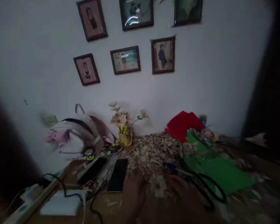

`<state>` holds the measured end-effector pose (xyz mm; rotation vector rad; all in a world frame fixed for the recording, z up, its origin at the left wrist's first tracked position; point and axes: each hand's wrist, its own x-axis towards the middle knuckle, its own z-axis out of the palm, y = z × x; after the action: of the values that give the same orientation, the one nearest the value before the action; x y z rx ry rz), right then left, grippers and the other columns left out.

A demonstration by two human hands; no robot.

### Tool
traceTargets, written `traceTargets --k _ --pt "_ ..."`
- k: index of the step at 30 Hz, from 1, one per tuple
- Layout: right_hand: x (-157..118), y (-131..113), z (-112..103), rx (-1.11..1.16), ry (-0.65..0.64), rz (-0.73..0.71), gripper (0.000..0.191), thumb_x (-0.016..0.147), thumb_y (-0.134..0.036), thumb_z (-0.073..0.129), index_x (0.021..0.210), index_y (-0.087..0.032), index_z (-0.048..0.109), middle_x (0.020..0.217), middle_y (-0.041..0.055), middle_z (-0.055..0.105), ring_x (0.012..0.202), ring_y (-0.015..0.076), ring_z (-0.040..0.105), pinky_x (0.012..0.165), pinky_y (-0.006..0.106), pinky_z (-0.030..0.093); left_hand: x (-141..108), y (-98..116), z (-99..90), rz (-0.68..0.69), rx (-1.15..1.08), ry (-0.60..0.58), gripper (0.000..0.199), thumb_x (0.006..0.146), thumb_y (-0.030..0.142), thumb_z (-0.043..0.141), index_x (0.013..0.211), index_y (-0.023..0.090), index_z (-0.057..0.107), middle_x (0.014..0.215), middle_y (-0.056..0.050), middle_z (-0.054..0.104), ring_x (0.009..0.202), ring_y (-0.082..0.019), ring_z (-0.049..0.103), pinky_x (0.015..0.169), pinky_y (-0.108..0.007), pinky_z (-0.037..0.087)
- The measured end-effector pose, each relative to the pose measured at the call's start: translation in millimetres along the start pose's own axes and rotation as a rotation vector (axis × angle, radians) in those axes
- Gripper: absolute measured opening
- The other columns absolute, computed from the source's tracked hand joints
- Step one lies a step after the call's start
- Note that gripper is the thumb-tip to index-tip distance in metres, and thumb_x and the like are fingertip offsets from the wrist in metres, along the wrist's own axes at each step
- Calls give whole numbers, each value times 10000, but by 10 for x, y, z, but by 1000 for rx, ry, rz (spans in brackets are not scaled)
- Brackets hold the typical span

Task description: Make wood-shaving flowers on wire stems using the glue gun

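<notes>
Left hand | right hand | low, blurred | seemingly apart, grip unclear | by shavings

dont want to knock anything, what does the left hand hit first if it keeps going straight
Probably the pile of pale wood shavings just ahead of the left hand, though blur makes its direction unclear.

I can see both of my bare hands at the bottom of the head view, near the centre and just beside each other. My left hand rises a little higher in the frame, while my right hand spreads wider toward the right, and the bottom edge cuts both off. Both are dark and heavily blurred, so I can't tell how my fingers are set or whether either hand is open or closed.
</notes>
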<state>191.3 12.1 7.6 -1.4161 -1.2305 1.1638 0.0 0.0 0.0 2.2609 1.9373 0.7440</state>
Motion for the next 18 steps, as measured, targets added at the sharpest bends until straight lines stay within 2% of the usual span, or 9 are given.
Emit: traceTargets --k 5,8,11,15,18 --pt "68 161 51 36 9 -21 293 498 -496 532 595 -233 618 667 42 664 752 255 597 682 313 463 -32 4 20 39 4 15 246 757 92 383 819 186 602 836 -69 640 817 -225 514 732 -338 288" --pt "150 346 86 77 -66 -49 282 572 -498 538 611 -228 611 585 12 623 640 208 572 606 292 439 -30 3 59 82 -35 41 239 740 80 392 790 194 597 822 -60 636 808 -218 513 720 -332 293" --pt "222 491 120 120 -90 -30 298 595 -487 558 681 -209 624 587 -3 611 578 171 546 568 276 420 -22 -16 107 112 -58 55 224 726 75 398 728 200 583 809 -54 640 812 -215 524 730 -340 297" --pt "263 530 137 146 -69 -19 317 576 -465 557 742 -204 623 659 8 633 609 171 551 571 275 415 -22 -49 154 121 -48 36 236 723 79 403 768 202 599 820 -57 653 817 -223 542 741 -354 308" --pt "257 505 122 132 -75 -14 305 567 -464 546 701 -203 630 668 27 642 666 197 564 591 289 414 -27 -39 170 130 -14 19 222 742 103 406 781 191 606 808 -66 655 798 -230 555 744 -366 320"
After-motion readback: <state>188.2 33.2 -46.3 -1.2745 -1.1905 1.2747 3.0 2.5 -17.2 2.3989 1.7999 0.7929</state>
